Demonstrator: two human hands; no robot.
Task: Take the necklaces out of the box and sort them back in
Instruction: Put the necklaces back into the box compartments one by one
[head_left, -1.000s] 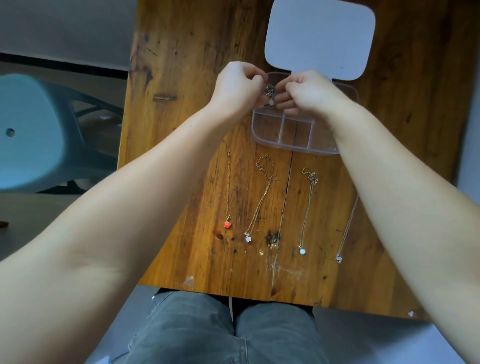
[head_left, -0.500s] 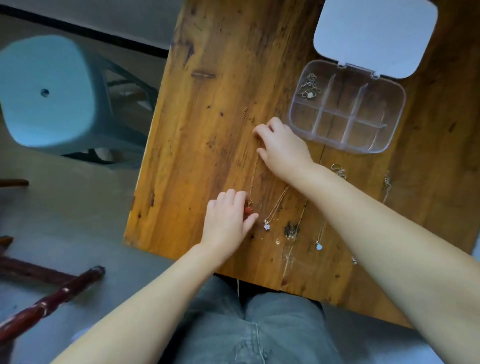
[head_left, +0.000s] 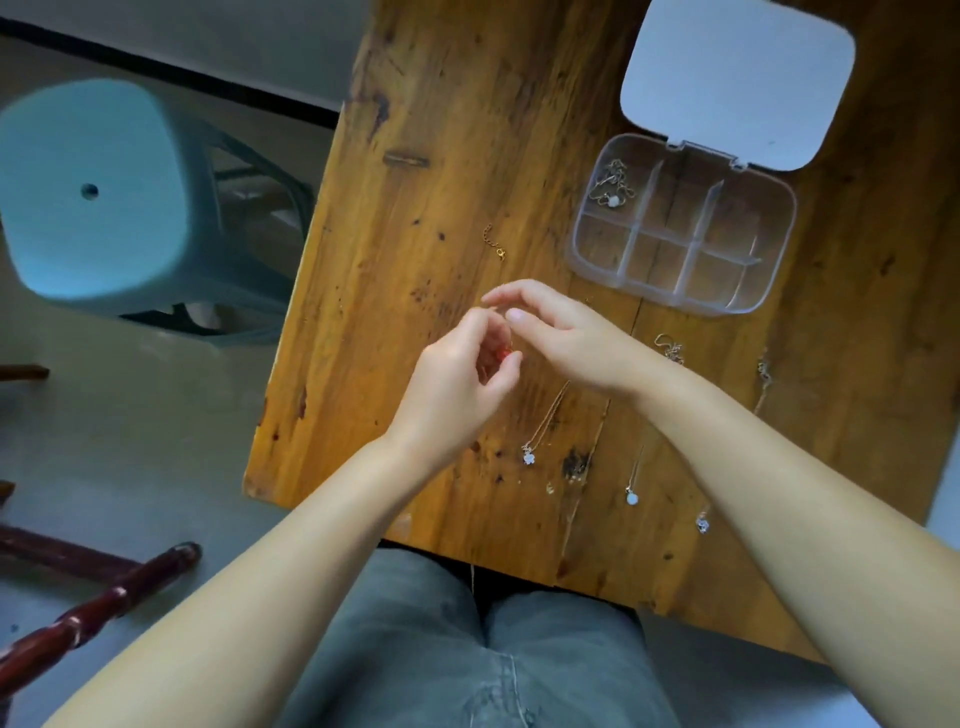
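A clear plastic compartment box (head_left: 587, 248) lies open on the wooden table (head_left: 431, 119), its white lid (head_left: 737, 78) folded back. One coiled necklace (head_left: 612, 184) sits in its top-left compartment. My left hand (head_left: 457, 387) cups the red-pendant necklace (head_left: 502, 354), whose gold clasp end (head_left: 494, 243) still lies on the table. My right hand (head_left: 566, 332) pinches its chain just above the left hand. Three more necklaces lie stretched out: a flower pendant (head_left: 529, 457), a white bead pendant (head_left: 631, 498) and a crystal pendant (head_left: 702, 524).
A teal plastic stool (head_left: 98, 192) stands on the floor to the left of the table. Dark red wooden legs (head_left: 93, 613) lie at the lower left. My knees in grey trousers (head_left: 467, 649) are under the table's near edge.
Both hands left the box after dropping a necklace in its top-left compartment. They then reached the red-pendant necklace and now gather it up, the left hand risen off the table with the pendant.
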